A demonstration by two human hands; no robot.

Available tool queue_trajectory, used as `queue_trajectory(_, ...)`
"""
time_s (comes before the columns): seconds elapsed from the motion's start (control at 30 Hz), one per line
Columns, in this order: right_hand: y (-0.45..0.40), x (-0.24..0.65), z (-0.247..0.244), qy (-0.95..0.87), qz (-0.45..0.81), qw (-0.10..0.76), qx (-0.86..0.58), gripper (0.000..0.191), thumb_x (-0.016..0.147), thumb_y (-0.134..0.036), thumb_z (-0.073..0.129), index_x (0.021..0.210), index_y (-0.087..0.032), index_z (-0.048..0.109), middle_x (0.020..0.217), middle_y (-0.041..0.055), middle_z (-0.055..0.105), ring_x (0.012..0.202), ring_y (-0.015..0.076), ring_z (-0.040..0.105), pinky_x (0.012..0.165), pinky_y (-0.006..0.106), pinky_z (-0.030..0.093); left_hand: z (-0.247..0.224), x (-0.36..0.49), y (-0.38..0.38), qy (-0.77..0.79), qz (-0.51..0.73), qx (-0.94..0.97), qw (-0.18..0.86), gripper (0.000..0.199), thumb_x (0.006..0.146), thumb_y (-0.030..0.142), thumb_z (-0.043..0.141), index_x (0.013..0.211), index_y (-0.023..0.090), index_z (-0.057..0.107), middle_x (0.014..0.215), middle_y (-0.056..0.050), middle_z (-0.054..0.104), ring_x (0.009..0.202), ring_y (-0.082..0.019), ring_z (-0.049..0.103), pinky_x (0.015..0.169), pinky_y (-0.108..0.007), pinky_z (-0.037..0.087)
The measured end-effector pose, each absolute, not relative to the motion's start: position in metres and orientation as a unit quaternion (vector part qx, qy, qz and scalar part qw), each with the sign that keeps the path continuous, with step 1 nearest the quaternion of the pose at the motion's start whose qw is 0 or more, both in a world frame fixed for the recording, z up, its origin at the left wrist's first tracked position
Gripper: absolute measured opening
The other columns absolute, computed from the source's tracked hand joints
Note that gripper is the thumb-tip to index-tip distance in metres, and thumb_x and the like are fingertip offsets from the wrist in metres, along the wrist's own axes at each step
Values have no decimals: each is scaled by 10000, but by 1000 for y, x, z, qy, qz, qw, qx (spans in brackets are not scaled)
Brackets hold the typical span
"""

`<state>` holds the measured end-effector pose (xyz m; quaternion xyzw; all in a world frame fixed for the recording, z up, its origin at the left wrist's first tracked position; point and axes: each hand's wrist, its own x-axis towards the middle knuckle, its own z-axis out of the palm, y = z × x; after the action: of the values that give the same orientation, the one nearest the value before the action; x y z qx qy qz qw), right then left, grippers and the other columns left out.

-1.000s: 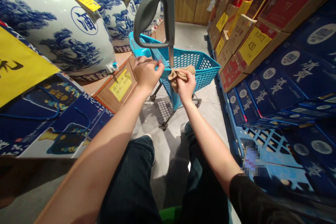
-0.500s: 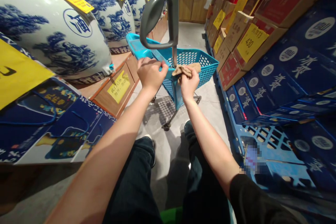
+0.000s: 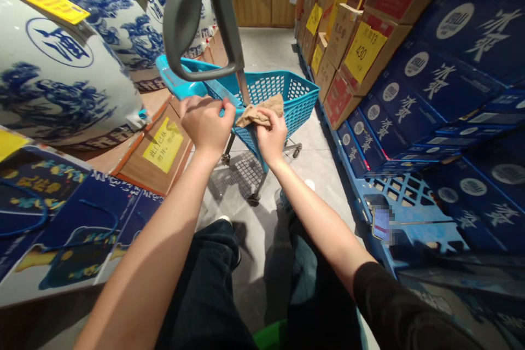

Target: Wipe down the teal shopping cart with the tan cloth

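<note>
In front of me is a blue shopping cart (image 3: 305, 99) with a perforated basket, a grey loop handle (image 3: 174, 30) and a metal post. My left hand (image 3: 208, 123) is closed over the near blue rim, its thumb toward the post; the fingertips are out of sight. To its right, my right hand (image 3: 271, 135) pinches a crumpled tan cloth (image 3: 268, 108) against the basket's near corner, beside the foot of the post. Part of the cloth stands up above the fingers.
Large blue-and-white jars (image 3: 61, 76) with yellow tags line the left, above dark blue gift bags (image 3: 82, 197). Stacked blue boxes (image 3: 426, 79) and brown cartons (image 3: 342, 27) stand along the right on a blue pallet (image 3: 438, 240). A wooden counter (image 3: 256, 3) is at the back.
The view has shifted, so cart and hands appear further left. The cloth now shows more of its spread-out part above my right hand. Both hands keep their hold.
</note>
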<state>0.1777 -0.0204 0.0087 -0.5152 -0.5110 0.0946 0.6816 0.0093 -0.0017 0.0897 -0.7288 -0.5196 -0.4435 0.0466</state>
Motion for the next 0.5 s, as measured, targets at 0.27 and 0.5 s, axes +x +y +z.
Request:
queue_trajectory(0.27, -20, 196, -3, -463, 105, 690, -547, 381, 833, -100, 586, 1122, -247, 785, 1123, 51, 805, 1137, 236, 711, 1141, 380, 613, 104, 8, -34, -489, -402, -771, 65, 356, 1110, 456, 576, 888, 285, 797, 945, -131, 823, 1146, -421, 756, 1218, -636, 471)
queue_trajectory(0.5, -66, 170, -1, -564, 43, 663, -491, 414, 859, -99, 602, 1167, -285, 807, 1174, 56, 801, 1189, 268, 714, 1183, 445, 600, 101, 31, -68, -493, -402, -766, 89, 430, 1165, 461, 497, 937, 275, 811, 975, -160, 829, 1117, -428, 766, 1200, -679, 471)
